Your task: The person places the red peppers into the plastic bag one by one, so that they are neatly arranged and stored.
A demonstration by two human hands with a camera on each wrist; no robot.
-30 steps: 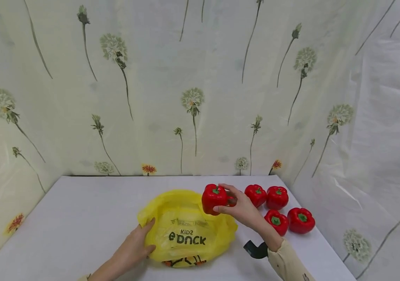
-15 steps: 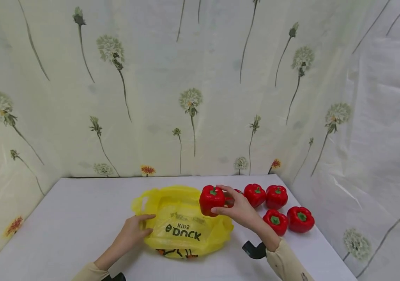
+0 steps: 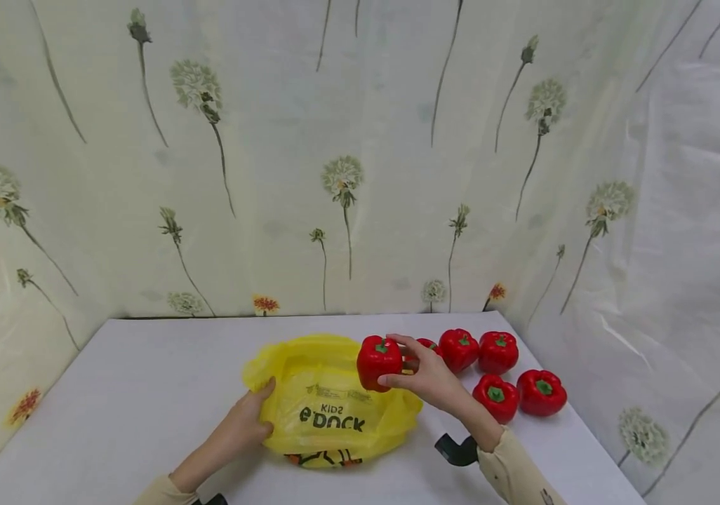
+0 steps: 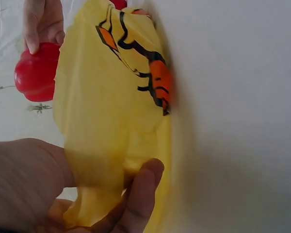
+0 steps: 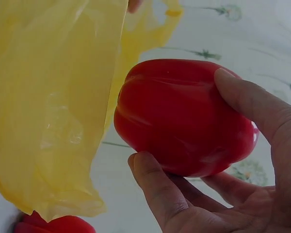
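Right hand (image 3: 426,375) has a red bell pepper (image 3: 379,362) gripped by its sides, thumb on one side and fingers curled round the other. The pepper's skin is super glossy and smooth, chunky rounded lobes, with a green stem up top in the head view. It's at about two o'clock from the middle of a yellow plastic bag (image 3: 328,443), right by the rim; can't tell if any of it is below the edge.

Left hand (image 3: 240,424) is over at nine o'clock on the bag, pinching the film between thumb and fingers. That film is thin, crinkly and a bit see-through, with black lettering upside down in the head view and an orange-and-black print low on the near side. Mouth's spread into a wide oval, but I can't make out what, if anything, is inside.

Further out, from two to three o'clock, there's a bunch of loose peppers (image 3: 542,393) on the smooth white bench (image 3: 145,393), all red and blocky, one partly hidden behind the right hand. Up at twelve hangs a wrinkly, shiny sheet (image 3: 271,140) with dandelions printed on it.
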